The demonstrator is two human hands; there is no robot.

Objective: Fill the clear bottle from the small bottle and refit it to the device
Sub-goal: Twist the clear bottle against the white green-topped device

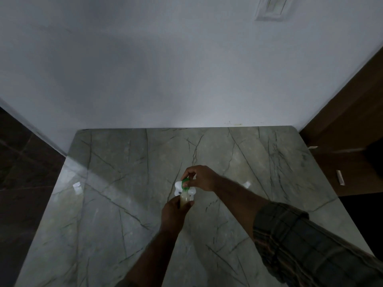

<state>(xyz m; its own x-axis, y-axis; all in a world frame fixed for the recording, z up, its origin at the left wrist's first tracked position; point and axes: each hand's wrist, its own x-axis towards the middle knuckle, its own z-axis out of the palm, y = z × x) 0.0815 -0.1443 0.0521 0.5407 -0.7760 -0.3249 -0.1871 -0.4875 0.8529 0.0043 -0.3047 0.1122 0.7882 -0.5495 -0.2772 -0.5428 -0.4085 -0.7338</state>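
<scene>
Over the middle of the marble table, my left hand [174, 211] grips a clear bottle [184, 199] holding pale yellowish liquid. The bottle's top meets a white device [178, 185] with a green part [185, 182]. My right hand [202, 178] holds the device from above, its fingers curled round the green and white top. My hands hide the bottle's lower half and much of the device. I cannot make out the small bottle for certain.
The grey-green marble table [124, 204] stands against a white wall. A small white object [77, 186] lies at the left and another [246, 184] at the right behind my forearm. Dark wooden furniture [342, 152] stands at the right.
</scene>
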